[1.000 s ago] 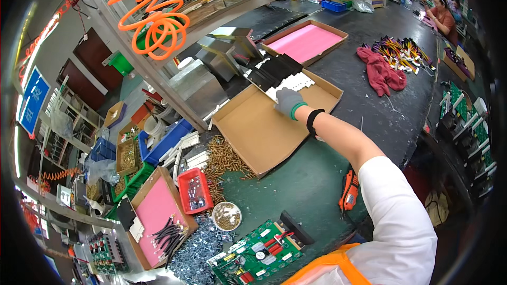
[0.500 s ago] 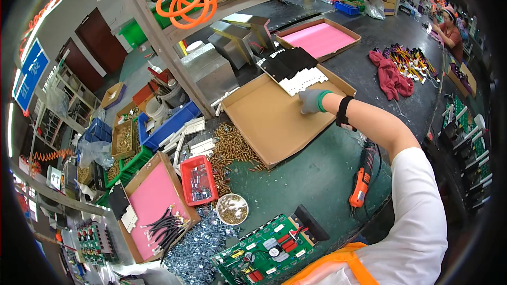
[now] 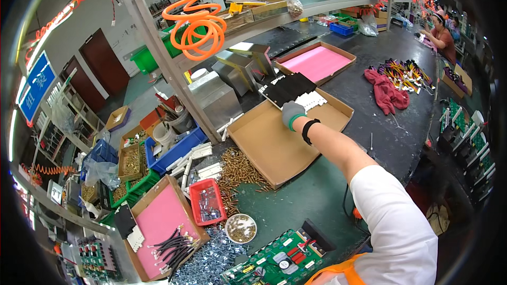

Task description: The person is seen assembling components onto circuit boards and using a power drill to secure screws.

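Observation:
My right hand (image 3: 292,115), in a grey-green glove, reaches over the open cardboard tray (image 3: 274,150). It is at the near left end of a row of flat black pieces (image 3: 290,88) with white toothed ends (image 3: 312,100), lying across the tray's far side. The fingers are curled away under the back of the hand, so I cannot tell whether they grip a piece. A black band (image 3: 311,131) circles the wrist. My left hand is out of view. Near me lies a green circuit board (image 3: 274,261) with red and black components.
Brass-coloured parts (image 3: 240,169) are heaped left of the tray, by a red bin (image 3: 207,200) and a round dish (image 3: 241,228). A pink-lined box (image 3: 161,216) holds black cables. Beyond stand a metal post (image 3: 169,63), an orange coiled hose (image 3: 198,26) and a red cloth (image 3: 388,92).
My right hand has moved left along the white ends of the row. The view has shifted, and the orange power tool on the right is now mostly hidden behind my arm.

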The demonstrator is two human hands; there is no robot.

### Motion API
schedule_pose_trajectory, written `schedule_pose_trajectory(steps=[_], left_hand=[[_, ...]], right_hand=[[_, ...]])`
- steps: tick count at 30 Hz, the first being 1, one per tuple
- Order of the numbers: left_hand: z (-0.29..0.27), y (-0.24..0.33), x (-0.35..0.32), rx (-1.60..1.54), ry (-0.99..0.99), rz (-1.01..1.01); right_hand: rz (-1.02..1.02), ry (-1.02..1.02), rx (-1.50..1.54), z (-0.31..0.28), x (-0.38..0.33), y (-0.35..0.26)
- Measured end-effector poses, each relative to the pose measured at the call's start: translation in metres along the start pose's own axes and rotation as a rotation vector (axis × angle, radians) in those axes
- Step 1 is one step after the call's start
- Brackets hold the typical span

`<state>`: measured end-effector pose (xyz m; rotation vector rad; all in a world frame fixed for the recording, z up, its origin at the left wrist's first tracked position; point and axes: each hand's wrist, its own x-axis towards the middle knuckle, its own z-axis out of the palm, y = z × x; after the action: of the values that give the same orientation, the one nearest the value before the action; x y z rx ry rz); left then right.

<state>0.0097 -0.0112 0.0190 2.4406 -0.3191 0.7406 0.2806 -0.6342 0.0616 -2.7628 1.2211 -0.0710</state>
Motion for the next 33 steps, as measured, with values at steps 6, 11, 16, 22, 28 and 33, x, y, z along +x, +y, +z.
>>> schedule_pose_trajectory(steps=[6, 11, 16, 22, 28, 33], left_hand=[[-0.002, -0.006, 0.003, -0.057, -0.197, -0.087], [-0.005, -0.003, -0.003, 0.014, -0.183, -0.216], [-0.01, 0.006, 0.005, 0.051, -0.16, -0.19], [-0.009, 0.003, 0.003, 0.052, -0.181, -0.17], [-0.007, 0.002, 0.0, 0.04, -0.137, -0.155], [-0.007, 0.001, 0.0, 0.024, -0.144, -0.167]], right_hand=[[-0.15, 0.128, -0.036, 0.075, 0.064, 0.051], [-0.26, 0.451, 0.108, 0.116, 0.135, 0.088], [-0.185, 0.531, -0.049, 0.13, 0.158, 0.087], [-0.169, 0.361, -0.134, 0.119, 0.176, 0.097], [-0.136, 0.128, -0.047, 0.128, 0.206, 0.109], [-0.191, 0.191, 0.048, 0.139, 0.222, 0.124]])
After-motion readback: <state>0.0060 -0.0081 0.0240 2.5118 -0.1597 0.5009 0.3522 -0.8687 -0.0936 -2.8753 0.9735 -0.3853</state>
